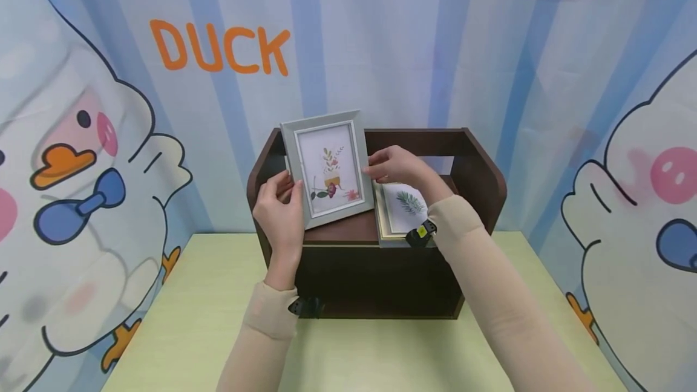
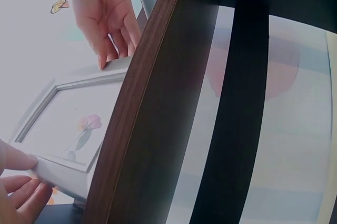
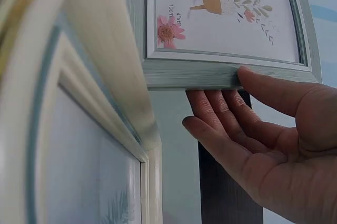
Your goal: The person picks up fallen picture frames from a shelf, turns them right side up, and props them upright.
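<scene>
I hold the pale grey wooden picture frame with the pressed-flower print [image 1: 328, 167] between both hands, standing on its short bottom edge on the top board of the dark brown wooden shelf unit [image 1: 348, 231], toward that board's left end. Its long axis runs up and down, and it tilts so its top leans away from me toward the striped duck curtain [image 1: 381, 35].

My left hand [image 1: 282, 210] pinches the frame's lower left corner, thumb on the front moulding and the other fingers [image 2: 23, 192] curled behind. My right hand [image 1: 400, 168] meets the frame's right edge, thumb laid along the moulding and the fingers [image 3: 224, 129] stretched loosely behind it, more steadying than gripping.

So the frame lies straight between my two hands, neither nearer than the other, the left one carrying the hold.

Just right of it, under my right wrist, the cream and gold picture frame with the green leaf print [image 1: 400, 213] lies flat near the board's front edge. The shelf unit stands at the back edge of the pale green desk [image 1: 207, 319].
</scene>
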### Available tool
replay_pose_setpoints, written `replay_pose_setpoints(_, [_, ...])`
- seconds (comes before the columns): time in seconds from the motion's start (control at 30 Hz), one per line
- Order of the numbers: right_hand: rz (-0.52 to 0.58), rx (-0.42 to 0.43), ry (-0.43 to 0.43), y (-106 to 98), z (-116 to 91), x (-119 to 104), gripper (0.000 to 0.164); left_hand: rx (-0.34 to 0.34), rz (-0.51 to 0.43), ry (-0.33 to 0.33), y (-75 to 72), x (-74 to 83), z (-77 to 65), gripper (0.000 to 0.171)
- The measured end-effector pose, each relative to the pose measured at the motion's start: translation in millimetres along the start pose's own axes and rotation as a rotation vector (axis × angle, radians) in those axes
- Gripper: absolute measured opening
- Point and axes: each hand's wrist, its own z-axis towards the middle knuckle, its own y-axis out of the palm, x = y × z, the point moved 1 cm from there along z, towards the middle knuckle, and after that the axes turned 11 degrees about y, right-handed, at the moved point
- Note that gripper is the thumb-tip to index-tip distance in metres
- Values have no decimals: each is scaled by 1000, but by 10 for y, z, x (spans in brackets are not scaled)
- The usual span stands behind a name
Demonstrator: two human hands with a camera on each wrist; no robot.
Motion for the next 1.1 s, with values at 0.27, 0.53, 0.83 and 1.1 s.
replay_pose_setpoints(0.27, [25, 30, 5, 26, -67, 83, 48, 21, 27, -4, 41, -3, -13, 24])
replay_pose_setpoints(0.53, [69, 93, -17, 118, -192, 112, 43, 34, 91, 10, 74, -22, -39, 23])
replay_pose_setpoints(0.83, [99, 143, -51, 244, -256, 111, 39, 31, 198, 52, 68, -49, -34, 23])
replay_pose_setpoints(1.1, [141, 177, -54, 309, -246, 103, 36, -11, 262, 58, 51, -55, -11, 26])
